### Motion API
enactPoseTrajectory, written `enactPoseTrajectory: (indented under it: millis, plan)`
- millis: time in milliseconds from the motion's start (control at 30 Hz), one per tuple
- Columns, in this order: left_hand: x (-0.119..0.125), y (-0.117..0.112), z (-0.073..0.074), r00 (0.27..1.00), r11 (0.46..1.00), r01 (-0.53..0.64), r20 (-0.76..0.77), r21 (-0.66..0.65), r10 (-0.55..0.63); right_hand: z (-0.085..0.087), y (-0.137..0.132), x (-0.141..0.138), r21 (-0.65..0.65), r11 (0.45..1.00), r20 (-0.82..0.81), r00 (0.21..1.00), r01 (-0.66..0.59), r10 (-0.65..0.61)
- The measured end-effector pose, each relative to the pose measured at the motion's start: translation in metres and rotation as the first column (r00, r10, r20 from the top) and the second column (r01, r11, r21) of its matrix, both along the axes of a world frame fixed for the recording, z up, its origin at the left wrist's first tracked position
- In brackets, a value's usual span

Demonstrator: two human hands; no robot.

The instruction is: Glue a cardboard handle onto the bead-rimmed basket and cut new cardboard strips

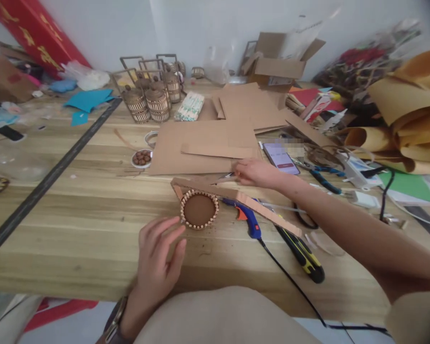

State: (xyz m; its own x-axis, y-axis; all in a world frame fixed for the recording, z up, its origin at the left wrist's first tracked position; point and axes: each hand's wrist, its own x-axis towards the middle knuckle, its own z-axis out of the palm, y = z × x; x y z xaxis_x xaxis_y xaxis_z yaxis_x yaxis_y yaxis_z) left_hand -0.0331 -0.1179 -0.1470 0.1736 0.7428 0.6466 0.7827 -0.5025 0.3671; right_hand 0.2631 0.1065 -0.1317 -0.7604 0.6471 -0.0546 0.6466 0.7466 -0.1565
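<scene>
Near the frame's centre, a round, brown-floored ring of pale wooden sticks point(199, 210) sits beside my loosely spread left hand point(159, 255), probably for easy reach; my right hand point(254, 173) curls by flat brown cardboard point(204, 136), its pinch unclear.

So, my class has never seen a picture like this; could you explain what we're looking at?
There is no machine here, only a person's two bare hands. The single picture comes from a camera worn on the head, looking forward and down at a wooden table.

The left hand is open, its fingertips close to a round brown tray edged with short sticks; it holds nothing. The right hand reaches to the edge of a cardboard sheet and seems to pinch something thin, too blurred to name.

Nearby lie a cardboard strip, a blue glue gun and a yellow-and-black knife. Further off are a phone and a bowl of brown balls.
</scene>
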Motion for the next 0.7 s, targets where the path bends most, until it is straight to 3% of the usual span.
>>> enactPoseTrajectory:
  millis: [133, 233, 300, 367, 433, 500, 533, 600, 700]
  plan:
    - [0.017, 0.014, 0.009, 0.986, 0.995, 0.077, -0.155, 0.063, -0.067, 0.007, -0.006, 0.014, 0.046, 0.995, -0.062, 0.994, 0.092, -0.089]
    - [0.030, 0.025, 0.007, 0.972, 0.998, 0.047, -0.231, 0.053, -0.033, 0.013, -0.019, 0.022, 0.012, 0.972, -0.287, 0.932, 0.235, -0.222]
    - [0.036, 0.030, 0.004, 0.970, 1.000, -0.005, -0.244, 0.010, 0.007, 0.016, -0.032, 0.024, -0.140, 0.941, -0.539, 0.773, 0.309, -0.334]
    - [0.040, 0.033, 0.002, 0.971, 0.998, -0.041, -0.239, -0.037, 0.031, 0.021, -0.048, 0.023, -0.379, 0.882, -0.697, 0.542, 0.279, -0.470]
    - [0.042, 0.034, 0.002, 0.974, 0.997, -0.043, -0.224, -0.063, 0.027, 0.028, -0.065, 0.020, -0.618, 0.767, -0.703, 0.316, 0.170, -0.637]
    - [0.043, 0.035, 0.004, 0.980, 0.998, -0.016, -0.198, -0.066, 0.003, 0.036, -0.081, 0.018, -0.771, 0.636, -0.627, 0.148, 0.019, -0.764]
    - [0.043, 0.034, 0.007, 0.983, 0.998, 0.002, -0.181, -0.065, -0.014, 0.041, -0.087, 0.018, -0.804, 0.591, -0.594, 0.096, -0.063, -0.798]
    - [0.041, 0.032, 0.014, 0.987, 0.996, 0.052, -0.146, -0.066, -0.061, 0.049, -0.096, 0.019, -0.802, 0.568, -0.584, 0.045, -0.185, -0.811]
    - [0.035, 0.022, 0.030, 0.972, 0.976, 0.192, -0.118, -0.101, -0.203, 0.063, -0.099, 0.024, -0.733, 0.655, -0.668, 0.019, -0.182, -0.744]
